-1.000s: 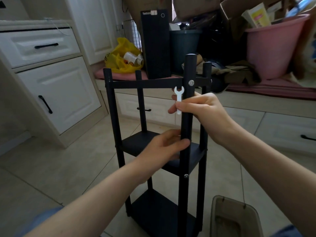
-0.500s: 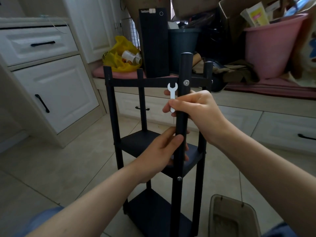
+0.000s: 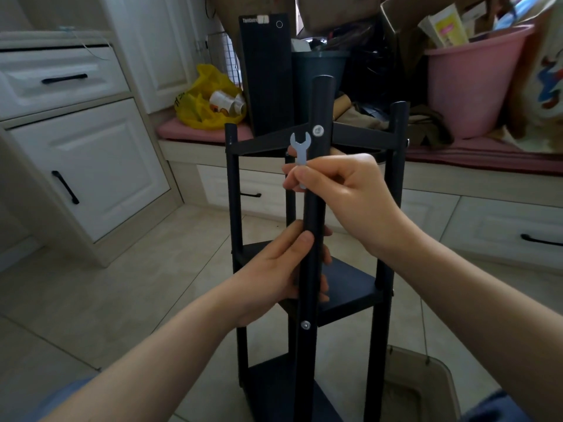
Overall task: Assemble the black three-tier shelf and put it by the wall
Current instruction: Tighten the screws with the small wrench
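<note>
Where the left hand [image 3: 280, 269] wraps the nearest post [image 3: 321, 102] of the black shelf [image 3: 350, 289], its fingers curl round the tube with the thumb on the near face. The right hand [image 3: 344, 193] grips the same post just above that hold and pinches a small silver wrench [image 3: 300, 147], open end upward. The upper bolt head [image 3: 317, 130] sits just above the right grip, beside the wrench tip. The lower bolt head [image 3: 305, 324] lies just below the left grip. The shelf stands upright on the tiled floor [image 3: 106, 284].
</note>
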Tool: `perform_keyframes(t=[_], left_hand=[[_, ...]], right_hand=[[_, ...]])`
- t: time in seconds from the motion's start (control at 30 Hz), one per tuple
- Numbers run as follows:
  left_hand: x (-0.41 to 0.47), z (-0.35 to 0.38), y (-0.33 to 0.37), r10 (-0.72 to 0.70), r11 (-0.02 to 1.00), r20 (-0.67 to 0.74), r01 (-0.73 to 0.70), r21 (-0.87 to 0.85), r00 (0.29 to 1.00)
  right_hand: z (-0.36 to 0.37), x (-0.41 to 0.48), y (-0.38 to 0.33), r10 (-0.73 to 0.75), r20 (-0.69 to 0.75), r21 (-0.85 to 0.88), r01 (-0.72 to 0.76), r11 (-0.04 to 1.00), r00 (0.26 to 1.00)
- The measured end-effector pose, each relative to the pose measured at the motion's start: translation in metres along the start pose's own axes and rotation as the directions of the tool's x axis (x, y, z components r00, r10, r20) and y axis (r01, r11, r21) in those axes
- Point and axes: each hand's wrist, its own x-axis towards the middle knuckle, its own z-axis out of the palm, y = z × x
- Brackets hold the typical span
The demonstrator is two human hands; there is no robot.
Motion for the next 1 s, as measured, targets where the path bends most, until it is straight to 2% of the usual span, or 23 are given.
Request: perform_keyframes(t=[0.2, 0.47, 0.7, 0.77, 0.9, 1.0], left_hand=[[0.000, 0.001, 0.007, 0.032, 0.998, -0.006, -0.032, -0.062, 0.999], [-0.002, -0.004, 0.011, 0.025, 0.988, 0.043, -0.018, -0.156, 0.999], [0.002, -0.003, 0.012, 0.055, 0.991, -0.099, -0.066, -0.117, 0.994], [0.003, -0.003, 0.011, 0.090, 0.994, -0.161, -0.099, -0.051, 0.983], [0.003, -0.004, 0.011, 0.140, 0.990, -0.261, -0.132, 0.050, 0.955], [0.002, -0.006, 0.014, 0.141, 0.989, -0.290, -0.123, 0.077, 0.947]], right_hand=[[0.002, 0.001, -0.002, -0.056, 0.047, -0.008, 0.056, 0.998, 0.997], [0.001, 0.006, -0.002, -0.042, 0.048, 0.031, 0.041, 0.999, 0.998], [-0.001, 0.006, 0.003, -0.009, 0.064, 0.087, 0.004, 0.996, 0.998], [0.000, 0.006, 0.007, -0.005, 0.014, 0.087, 0.004, 0.996, 1.000], [-0.001, 0.007, 0.017, 0.042, -0.180, 0.085, -0.027, 0.996, 0.983], [-0.001, 0.007, 0.021, 0.055, -0.209, 0.056, -0.044, 0.997, 0.976]])
